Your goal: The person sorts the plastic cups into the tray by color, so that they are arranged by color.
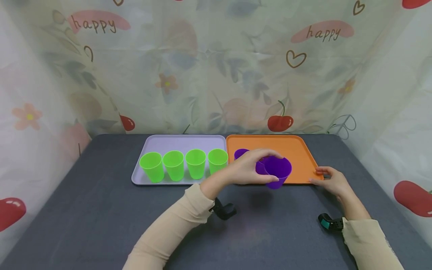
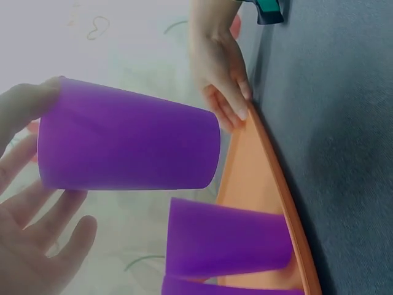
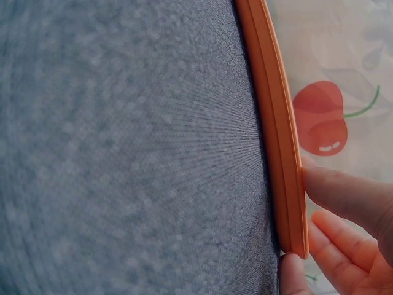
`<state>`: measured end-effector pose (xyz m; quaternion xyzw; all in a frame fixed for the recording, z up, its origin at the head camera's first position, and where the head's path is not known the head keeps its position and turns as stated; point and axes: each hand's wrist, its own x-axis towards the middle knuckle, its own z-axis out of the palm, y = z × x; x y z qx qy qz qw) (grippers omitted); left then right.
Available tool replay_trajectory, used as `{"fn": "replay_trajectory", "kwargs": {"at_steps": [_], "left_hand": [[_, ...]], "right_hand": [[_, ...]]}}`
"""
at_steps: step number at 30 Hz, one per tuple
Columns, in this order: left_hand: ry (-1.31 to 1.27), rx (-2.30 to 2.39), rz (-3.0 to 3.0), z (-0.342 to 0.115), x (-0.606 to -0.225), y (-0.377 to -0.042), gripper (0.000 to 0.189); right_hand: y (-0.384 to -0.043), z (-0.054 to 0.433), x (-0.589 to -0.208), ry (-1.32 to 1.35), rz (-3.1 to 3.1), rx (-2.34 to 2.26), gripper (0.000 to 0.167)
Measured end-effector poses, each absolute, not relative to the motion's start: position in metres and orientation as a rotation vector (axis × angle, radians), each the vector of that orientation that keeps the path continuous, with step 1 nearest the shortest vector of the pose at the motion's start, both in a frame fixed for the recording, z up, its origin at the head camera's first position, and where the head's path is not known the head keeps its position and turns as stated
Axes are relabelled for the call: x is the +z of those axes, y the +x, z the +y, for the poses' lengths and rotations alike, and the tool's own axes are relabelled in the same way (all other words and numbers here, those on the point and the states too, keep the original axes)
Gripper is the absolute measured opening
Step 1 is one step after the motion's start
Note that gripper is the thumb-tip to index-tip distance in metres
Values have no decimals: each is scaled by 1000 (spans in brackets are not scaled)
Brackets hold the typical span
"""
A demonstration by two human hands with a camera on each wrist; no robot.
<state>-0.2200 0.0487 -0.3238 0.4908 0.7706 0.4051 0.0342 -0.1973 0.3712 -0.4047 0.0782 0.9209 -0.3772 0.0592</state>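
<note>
My left hand [image 1: 251, 167] holds a purple cup [image 1: 278, 170] near its rim, between thumb and fingers. In the left wrist view, the held purple cup [image 2: 129, 138] is raised above the orange tray [image 2: 245, 178]. Another purple cup [image 2: 227, 239] stands in that tray, with one more [image 2: 233, 286] beside it, partly cut off. In the head view, the left hand partly hides these cups. At the front right corner of the orange tray [image 1: 303, 165], my right hand [image 1: 334, 182] grips the rim. Its thumb and fingers [image 3: 344, 190] meet the tray edge in the right wrist view.
Left of the orange tray, touching or nearly touching it, lies a lilac tray [image 1: 185, 140]. Several green cups [image 1: 173, 165] stand in a row on it. Both trays lie on a dark grey table [image 1: 101, 210]. A patterned curtain [image 1: 209, 75] hangs behind and at the sides.
</note>
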Motion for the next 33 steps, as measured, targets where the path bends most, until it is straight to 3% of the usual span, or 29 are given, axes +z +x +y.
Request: {"fn": "replay_trajectory", "kwargs": {"at_steps": [33], "left_hand": [[1333, 942, 2677, 117, -346, -254, 43]], "right_hand": [[-199, 371, -406, 229, 2813, -1118, 73]]}}
